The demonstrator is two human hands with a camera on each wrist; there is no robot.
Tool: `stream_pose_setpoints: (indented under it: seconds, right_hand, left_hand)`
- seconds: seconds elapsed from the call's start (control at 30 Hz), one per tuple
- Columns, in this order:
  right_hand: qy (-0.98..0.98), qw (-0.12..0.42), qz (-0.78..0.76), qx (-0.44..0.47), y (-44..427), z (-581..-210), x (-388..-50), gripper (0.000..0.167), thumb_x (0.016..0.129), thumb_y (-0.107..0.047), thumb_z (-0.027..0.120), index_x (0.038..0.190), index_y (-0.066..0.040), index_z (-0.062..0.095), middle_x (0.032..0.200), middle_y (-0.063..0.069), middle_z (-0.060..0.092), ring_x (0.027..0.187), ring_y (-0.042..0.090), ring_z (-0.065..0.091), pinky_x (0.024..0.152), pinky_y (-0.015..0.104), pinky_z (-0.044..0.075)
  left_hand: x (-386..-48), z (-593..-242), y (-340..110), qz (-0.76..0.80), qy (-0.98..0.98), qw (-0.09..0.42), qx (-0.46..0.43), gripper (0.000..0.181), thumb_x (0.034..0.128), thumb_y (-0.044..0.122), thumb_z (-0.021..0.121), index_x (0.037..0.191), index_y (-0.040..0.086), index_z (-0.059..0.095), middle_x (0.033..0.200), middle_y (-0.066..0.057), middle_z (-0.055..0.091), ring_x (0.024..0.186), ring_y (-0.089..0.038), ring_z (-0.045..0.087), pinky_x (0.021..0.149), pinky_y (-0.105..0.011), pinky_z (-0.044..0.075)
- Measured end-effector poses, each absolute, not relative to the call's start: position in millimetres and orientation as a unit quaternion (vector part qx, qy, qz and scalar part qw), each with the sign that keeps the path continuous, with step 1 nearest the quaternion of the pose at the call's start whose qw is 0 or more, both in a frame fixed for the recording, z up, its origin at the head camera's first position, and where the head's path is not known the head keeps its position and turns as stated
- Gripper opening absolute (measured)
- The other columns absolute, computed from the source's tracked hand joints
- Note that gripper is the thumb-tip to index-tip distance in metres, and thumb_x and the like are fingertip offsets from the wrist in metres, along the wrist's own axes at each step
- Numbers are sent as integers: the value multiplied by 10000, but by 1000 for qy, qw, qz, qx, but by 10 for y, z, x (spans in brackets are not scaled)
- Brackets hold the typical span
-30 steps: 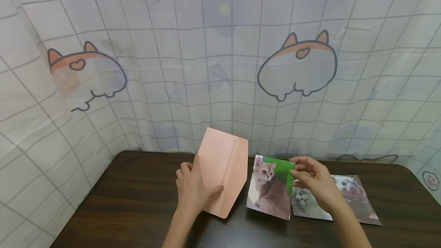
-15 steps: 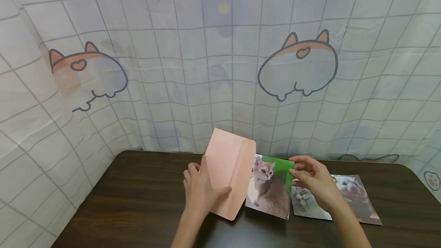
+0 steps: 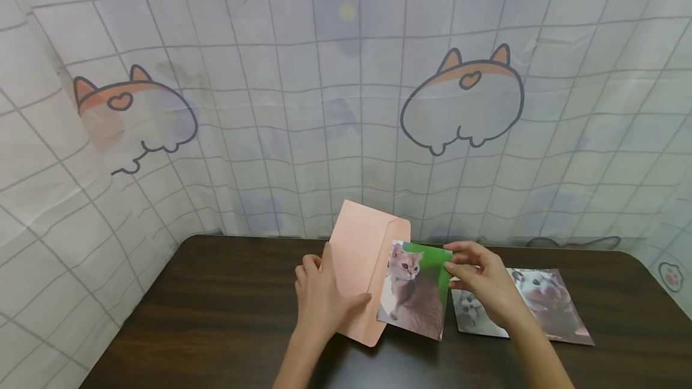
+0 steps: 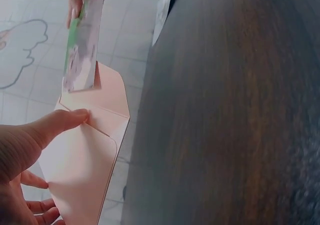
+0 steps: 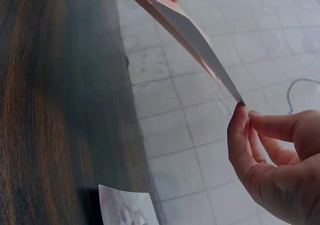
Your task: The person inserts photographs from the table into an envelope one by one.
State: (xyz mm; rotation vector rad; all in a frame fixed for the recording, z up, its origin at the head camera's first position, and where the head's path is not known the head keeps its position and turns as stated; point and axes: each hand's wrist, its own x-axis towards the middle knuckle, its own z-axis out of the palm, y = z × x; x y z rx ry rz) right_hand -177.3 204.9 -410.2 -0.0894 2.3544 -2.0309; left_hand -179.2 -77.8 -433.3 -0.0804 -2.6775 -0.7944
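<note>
A pink envelope, its flap unfolded toward the right, is held tilted above the table by my left hand. The thumb lies across its face near the opening, with the other fingers behind, as the left wrist view shows. My right hand pinches the right edge of a cat photo card with a green background. In the head view the card's left edge overlaps the envelope's flap; in the left wrist view it stands just in front of the opening. The right wrist view shows the card nearly edge-on.
More animal picture cards lie on the dark wooden table to the right, partly behind my right forearm. A white gridded curtain with cartoon corgi prints hangs along the table's back edge.
My left hand has shifted the envelope to the right, toward the card. The card has moved slightly left and now lies in front of the flap, where half a second ago the flap covered its edge.
</note>
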Motion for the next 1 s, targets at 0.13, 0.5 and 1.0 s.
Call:
stream_pose_setpoints:
  seconds: [0.13,0.5,1.0]
  right_hand:
    - [757,12,-652,-25,2026,-4088,-1769,410,1027,-22,644,1399,104,525,1075,90,557,849,96,669,766,320,622]
    - [753,0,-658,-24,1968,-4078,-1748,394,1015,5,647,1375,122,539,1043,77,579,824,86,680,750,344,630]
    - [743,-6,-669,1,1902,-4104,-1735,420,990,53,660,1380,139,531,1030,62,595,795,79,691,729,321,630]
  left_hand:
    - [-1777,-4322,-749,-277,-945,173,-30,1116,576,409,1041,1459,34,471,1139,-249,492,1027,-400,451,846,-548,449]
    - [-1754,-4320,-699,-266,-948,172,-22,1171,563,422,1049,1491,7,468,1128,-232,475,1020,-384,443,851,-537,456]
    - [-1742,-4338,-634,-293,-942,163,-12,1153,599,405,1026,1491,-81,480,1193,-265,489,1081,-419,450,916,-583,455]
